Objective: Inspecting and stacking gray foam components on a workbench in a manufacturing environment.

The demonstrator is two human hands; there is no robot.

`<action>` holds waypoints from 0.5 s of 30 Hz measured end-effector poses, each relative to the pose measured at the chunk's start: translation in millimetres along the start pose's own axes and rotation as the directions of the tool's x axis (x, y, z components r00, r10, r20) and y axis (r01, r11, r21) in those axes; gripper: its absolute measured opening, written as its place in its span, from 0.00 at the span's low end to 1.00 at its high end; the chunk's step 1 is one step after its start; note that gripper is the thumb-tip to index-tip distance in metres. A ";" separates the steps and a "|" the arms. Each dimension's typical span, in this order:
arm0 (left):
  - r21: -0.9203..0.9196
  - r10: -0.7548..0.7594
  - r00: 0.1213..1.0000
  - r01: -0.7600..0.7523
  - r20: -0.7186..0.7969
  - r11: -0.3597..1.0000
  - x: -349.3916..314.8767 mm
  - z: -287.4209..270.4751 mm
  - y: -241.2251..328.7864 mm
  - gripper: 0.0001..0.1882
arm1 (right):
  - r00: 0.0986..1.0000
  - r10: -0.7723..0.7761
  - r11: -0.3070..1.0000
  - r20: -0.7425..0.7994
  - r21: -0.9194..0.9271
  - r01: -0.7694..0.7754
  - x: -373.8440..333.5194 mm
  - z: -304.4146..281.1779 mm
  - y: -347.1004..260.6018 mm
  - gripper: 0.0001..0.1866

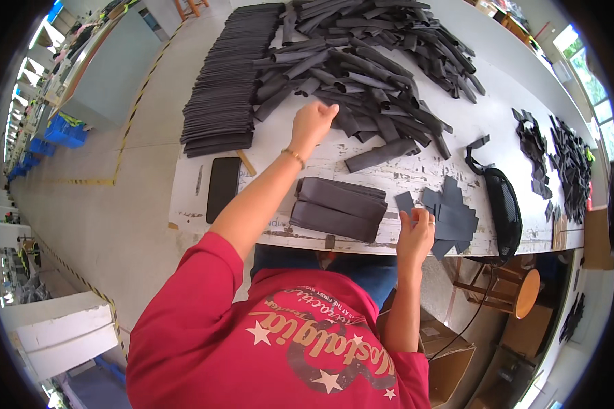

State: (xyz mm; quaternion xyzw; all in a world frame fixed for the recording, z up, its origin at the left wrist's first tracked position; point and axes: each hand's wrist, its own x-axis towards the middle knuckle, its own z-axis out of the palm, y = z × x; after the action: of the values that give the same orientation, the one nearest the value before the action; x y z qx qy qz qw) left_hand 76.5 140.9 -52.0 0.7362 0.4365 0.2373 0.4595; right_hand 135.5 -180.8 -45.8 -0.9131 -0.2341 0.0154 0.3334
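My left hand [312,124] reaches over the near edge of a loose pile of dark folded fabric strips [361,82]. Its fingers are curled closed; whether a strip is between them is hidden. A low stack of dark flat strips [338,210] lies close in front of me, between my two hands. On its right, my right hand [416,235] has thumb and fingers pinched at the lower edge of a small dark rectangular piece [404,201]. Just beyond that hand, several similar small dark pieces [452,217] lie in an overlapping, spread stack.
A long, neat row of dark strips [228,78] stands on the table's left. A black phone [223,187] and a thin wooden stick [246,162] lie near it. At right are a black mesh pouch [503,215] with strap and dark scraps [569,167]. A wooden stool [527,293] stands below.
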 end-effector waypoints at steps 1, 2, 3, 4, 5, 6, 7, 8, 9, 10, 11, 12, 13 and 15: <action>0.109 0.005 0.996 0.004 -0.084 0.994 9.9 13.7 -4.7 0.24 | 0.993 -0.120 0.977 -0.008 -0.179 0.117 3.7 0.8 9.1 0.18; 0.103 0.015 0.997 -0.008 -0.073 0.995 13.6 26.5 -4.7 0.24 | 0.971 -0.237 0.909 0.003 -0.353 0.223 7.7 2.1 14.6 0.19; 0.242 0.054 0.995 -0.031 -0.088 0.970 17.3 37.6 -4.4 0.25 | 0.984 -0.163 0.899 0.077 -0.400 0.180 7.9 7.3 17.5 0.18; 0.377 0.091 0.990 -0.045 -0.105 0.925 20.7 44.9 -4.7 0.26 | 0.984 -0.166 0.898 0.068 -0.402 0.179 9.3 8.5 20.9 0.18; 0.374 0.098 0.989 -0.050 -0.109 0.926 24.2 49.6 -5.5 0.26 | 0.971 -0.194 0.875 0.138 -0.422 0.235 9.5 9.1 23.9 0.17; 0.387 0.060 0.994 -0.021 -0.089 0.922 27.9 52.0 -6.8 0.23 | 0.952 -0.222 0.850 0.210 -0.436 0.295 11.0 10.0 26.4 0.16; 0.404 0.014 0.997 0.017 -0.072 0.915 31.2 53.6 -13.1 0.19 | 0.937 -0.239 0.834 0.255 -0.440 0.332 12.0 8.2 19.2 0.12; 0.419 -0.026 0.998 0.048 -0.058 0.907 35.2 54.1 -16.8 0.15 | 0.935 -0.251 0.833 0.252 -0.436 0.341 13.1 10.6 20.8 0.12; 0.338 0.012 0.988 0.041 -0.154 0.940 36.1 53.4 -22.7 0.11 | 0.915 -0.280 0.782 0.290 -0.484 0.392 12.4 15.7 25.2 0.11; 0.339 0.017 0.988 0.036 -0.152 0.940 33.3 52.6 -16.7 0.11 | 0.900 -0.289 0.729 0.326 -0.535 0.427 11.4 18.2 32.2 0.10; 0.201 -0.061 0.998 0.066 -0.034 0.977 27.6 45.1 -9.6 0.11 | 0.880 -0.330 0.678 0.342 -0.563 0.473 9.4 12.8 28.2 0.08; 0.065 -0.121 0.988 0.116 0.093 0.991 20.6 37.5 -3.3 0.11 | 0.880 -0.332 0.681 0.341 -0.559 0.473 10.0 12.6 29.6 0.08; 0.070 -0.125 0.989 0.119 0.079 0.990 15.4 29.4 -7.3 0.11 | 0.878 -0.345 0.690 0.332 -0.545 0.477 11.0 11.8 30.7 0.07; -0.481 -0.212 0.941 0.318 0.262 0.817 4.2 14.6 -15.8 0.09 | 0.880 -0.386 0.734 0.275 -0.487 0.474 14.4 9.7 35.2 0.04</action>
State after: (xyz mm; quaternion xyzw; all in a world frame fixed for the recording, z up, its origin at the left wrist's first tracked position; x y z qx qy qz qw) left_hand 82.9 140.8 -73.0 0.5373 0.4077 0.2050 0.7093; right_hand 161.2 -192.2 -73.1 -0.8857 -0.4591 -0.0582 0.0374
